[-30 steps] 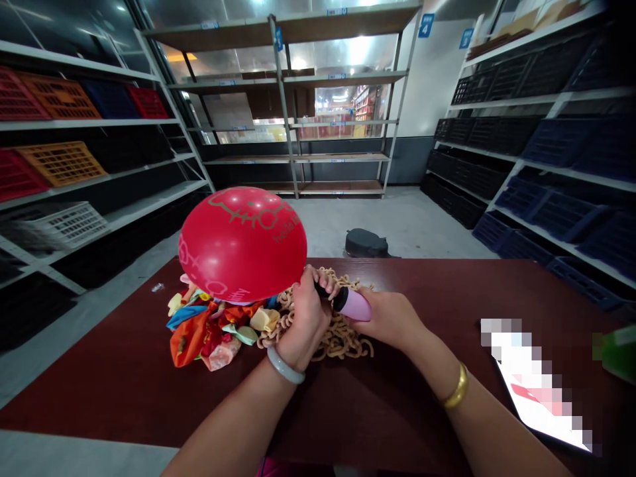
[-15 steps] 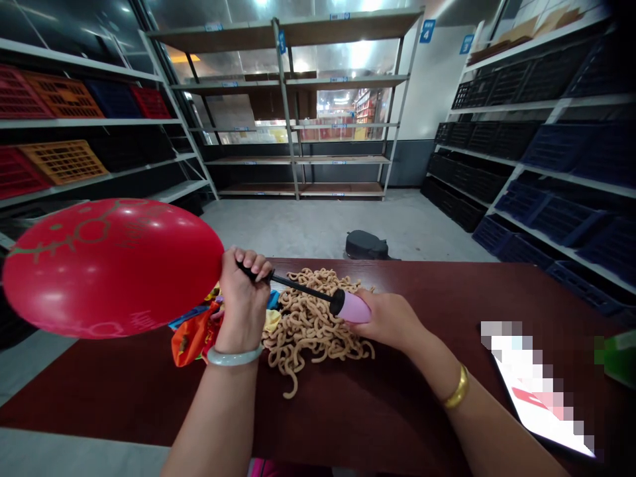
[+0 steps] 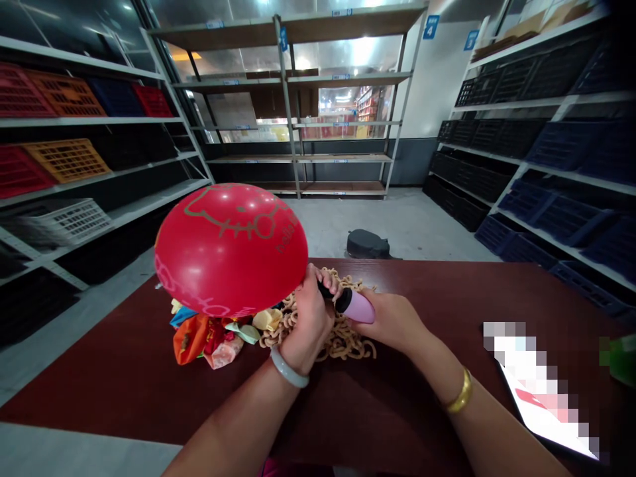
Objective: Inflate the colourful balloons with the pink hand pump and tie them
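Head view: I am pumping. My left hand [image 3: 308, 318] pinches the big red rubber balloon [image 3: 231, 248] at its neck. Just beside the balloon, my right hand [image 3: 392, 321] wraps the pink plastic pump [image 3: 358, 306]. Next stroke needs a tight pinch.

The neck of the red balloon [image 3: 231, 248] is buried inside the curled fingers [image 3: 328, 277] of the left hand [image 3: 308, 318], so its seat on the pump [image 3: 358, 306] cannot be told. The pump's rear end vanishes into the right hand [image 3: 392, 321]. Left of those fingers, the balloon covers part of the limp balloons [image 3: 213, 334]. Well right of the right fingers, a sheet [image 3: 536, 384] is pixelated (unreadable), and the edge cuts a green thing [image 3: 621, 358].
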`<state>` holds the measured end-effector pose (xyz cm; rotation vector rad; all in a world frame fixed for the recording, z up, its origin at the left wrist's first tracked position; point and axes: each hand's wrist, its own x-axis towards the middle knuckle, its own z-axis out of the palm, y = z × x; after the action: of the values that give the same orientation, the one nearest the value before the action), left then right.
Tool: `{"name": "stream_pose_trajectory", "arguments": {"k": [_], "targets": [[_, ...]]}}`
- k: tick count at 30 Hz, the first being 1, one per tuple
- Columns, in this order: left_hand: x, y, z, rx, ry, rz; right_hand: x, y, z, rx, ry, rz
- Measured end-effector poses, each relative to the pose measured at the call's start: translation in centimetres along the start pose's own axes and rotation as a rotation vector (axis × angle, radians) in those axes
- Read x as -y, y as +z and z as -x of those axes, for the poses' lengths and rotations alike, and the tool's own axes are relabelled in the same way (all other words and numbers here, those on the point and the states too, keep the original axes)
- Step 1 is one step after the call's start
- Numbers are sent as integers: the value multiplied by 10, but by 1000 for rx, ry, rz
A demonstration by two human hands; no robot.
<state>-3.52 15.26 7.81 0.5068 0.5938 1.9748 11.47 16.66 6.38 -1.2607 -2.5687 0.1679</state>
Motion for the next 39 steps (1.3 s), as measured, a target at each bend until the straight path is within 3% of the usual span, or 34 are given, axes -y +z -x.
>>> {"name": "stream_pose_trajectory", "arguments": {"k": [7, 13, 18, 23, 26, 29, 32, 39], "targets": [[3, -6, -1, 12, -5, 12, 1, -1, 1, -33, 5, 29], [0, -5, -2, -55, 16, 6, 7, -7, 3, -127, -243, -43], [-6, -4, 0, -84, 34, -44, 13, -13, 6, -97, -242, -63], [-15, -6, -7, -142, 170, -81, 17, -13, 8, -108, -236, -52], [-35, -17, -22, -160, 252, -93, 12, -12, 7, -105, -232, -17], [-61, -33, -40, -204, 325, -42, -4, -14, 4, -137, -157, -1], [-73, -42, -49, -175, 251, -70, -28, -17, -2, -187, 5, 24], [-50, -30, -37, 11, 17, -336, -74, -2, -8, -2, 392, 222]]}}
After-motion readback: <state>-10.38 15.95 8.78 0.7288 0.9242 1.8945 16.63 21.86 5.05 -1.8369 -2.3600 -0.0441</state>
